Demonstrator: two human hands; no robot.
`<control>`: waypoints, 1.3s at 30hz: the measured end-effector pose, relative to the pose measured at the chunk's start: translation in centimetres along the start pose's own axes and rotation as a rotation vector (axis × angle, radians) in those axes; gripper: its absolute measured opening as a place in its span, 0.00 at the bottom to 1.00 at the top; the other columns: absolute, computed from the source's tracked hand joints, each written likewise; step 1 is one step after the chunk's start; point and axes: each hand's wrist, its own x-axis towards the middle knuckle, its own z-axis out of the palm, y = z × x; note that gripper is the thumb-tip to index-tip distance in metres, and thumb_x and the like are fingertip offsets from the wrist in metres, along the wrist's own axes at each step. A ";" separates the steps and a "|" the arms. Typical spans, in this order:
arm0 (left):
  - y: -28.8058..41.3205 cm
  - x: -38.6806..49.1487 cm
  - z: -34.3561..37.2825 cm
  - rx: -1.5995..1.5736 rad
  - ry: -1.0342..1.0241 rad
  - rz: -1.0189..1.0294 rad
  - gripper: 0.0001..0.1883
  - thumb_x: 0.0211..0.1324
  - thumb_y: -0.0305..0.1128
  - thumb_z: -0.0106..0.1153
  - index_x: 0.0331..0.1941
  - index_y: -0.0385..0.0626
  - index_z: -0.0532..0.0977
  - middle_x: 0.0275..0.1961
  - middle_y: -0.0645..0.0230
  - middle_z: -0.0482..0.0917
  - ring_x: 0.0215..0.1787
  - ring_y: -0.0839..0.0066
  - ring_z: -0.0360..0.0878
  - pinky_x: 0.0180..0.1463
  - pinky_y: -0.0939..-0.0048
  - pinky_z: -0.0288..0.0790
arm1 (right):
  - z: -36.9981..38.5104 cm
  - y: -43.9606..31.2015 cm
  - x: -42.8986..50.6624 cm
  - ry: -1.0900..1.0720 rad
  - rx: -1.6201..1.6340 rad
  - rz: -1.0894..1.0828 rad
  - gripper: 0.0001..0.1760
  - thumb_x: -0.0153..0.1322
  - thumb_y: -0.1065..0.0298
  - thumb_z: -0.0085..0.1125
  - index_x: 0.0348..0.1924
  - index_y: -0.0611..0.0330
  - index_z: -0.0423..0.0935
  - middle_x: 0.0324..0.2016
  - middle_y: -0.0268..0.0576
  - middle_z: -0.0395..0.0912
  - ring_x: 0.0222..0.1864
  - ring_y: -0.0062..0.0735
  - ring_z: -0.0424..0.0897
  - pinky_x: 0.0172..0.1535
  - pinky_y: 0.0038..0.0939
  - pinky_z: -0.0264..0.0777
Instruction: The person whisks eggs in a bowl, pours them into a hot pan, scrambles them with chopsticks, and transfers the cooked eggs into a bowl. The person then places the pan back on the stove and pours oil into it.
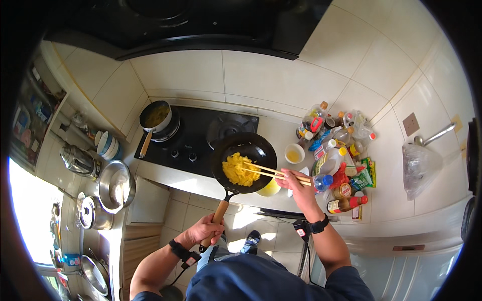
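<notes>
My left hand [206, 228] grips the wooden handle [220, 212] of a black wok [265, 150], which is held up in front of the hob. Scrambled egg [238, 171] lies in a yellow heap inside the wok. In my right hand [295, 187] is a pair of wooden chopsticks [280, 175], their tips at the egg. Partly hidden under the wok's right rim is a bowl [269, 189] with yellow inside it. A white bowl [294, 153] holding a little yellowish liquid stands on the counter, right of the wok.
A black gas hob [188, 128] carries a small saucepan [156, 117] on its left burner. Several bottles [335, 158] and packets crowd the right counter. To the left are a steel basin [116, 186], a lidded pot [96, 214] and stacked bowls [109, 146]. Overhead hangs a dark range hood [211, 30].
</notes>
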 end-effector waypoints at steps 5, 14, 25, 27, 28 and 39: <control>-2.5 -7.3 -2.2 0.016 -0.114 -0.107 0.12 0.63 0.22 0.56 0.46 0.41 0.64 0.21 0.66 0.72 0.15 0.71 0.74 0.20 0.70 0.69 | -2.7 0.5 -3.5 0.043 -0.165 0.048 0.17 0.81 0.67 0.60 0.55 0.75 0.82 0.42 0.53 0.88 0.42 0.41 0.90 0.46 0.31 0.88; -3.5 -2.6 -4.4 0.282 -0.101 -0.082 0.13 0.64 0.23 0.58 0.46 0.40 0.64 0.24 0.66 0.76 0.17 0.73 0.77 0.21 0.71 0.72 | 0.7 2.4 -0.4 0.122 -0.359 0.234 0.19 0.78 0.62 0.65 0.58 0.62 0.83 0.34 0.41 0.88 0.27 0.25 0.88 0.32 0.23 0.84; -2.6 -3.0 -8.4 0.417 -0.114 -0.070 0.13 0.63 0.24 0.60 0.46 0.37 0.65 0.24 0.66 0.77 0.18 0.73 0.79 0.22 0.71 0.73 | 7.9 5.2 1.6 -0.312 -0.670 0.120 0.12 0.79 0.69 0.63 0.48 0.70 0.85 0.33 0.44 0.89 0.37 0.27 0.90 0.41 0.23 0.83; -2.2 -3.4 -8.5 0.441 -0.101 -0.058 0.12 0.63 0.25 0.60 0.45 0.37 0.66 0.23 0.65 0.78 0.18 0.73 0.79 0.24 0.70 0.72 | 9.9 5.8 2.9 -0.349 -0.671 0.077 0.11 0.79 0.69 0.62 0.47 0.70 0.84 0.32 0.44 0.89 0.37 0.27 0.90 0.41 0.24 0.84; -2.1 -3.5 -8.5 0.444 -0.104 -0.059 0.12 0.63 0.25 0.60 0.45 0.37 0.67 0.23 0.65 0.78 0.18 0.73 0.79 0.24 0.70 0.72 | 10.4 6.0 3.7 -0.306 -0.595 0.037 0.12 0.80 0.68 0.60 0.46 0.71 0.84 0.32 0.45 0.89 0.36 0.27 0.90 0.40 0.25 0.84; -2.1 -5.1 -9.2 0.377 -0.048 -0.055 0.13 0.62 0.25 0.61 0.45 0.36 0.67 0.23 0.66 0.77 0.18 0.73 0.79 0.23 0.70 0.72 | 5.6 4.8 6.3 0.059 -0.602 0.042 0.16 0.80 0.64 0.61 0.40 0.73 0.84 0.30 0.44 0.88 0.32 0.27 0.88 0.37 0.25 0.82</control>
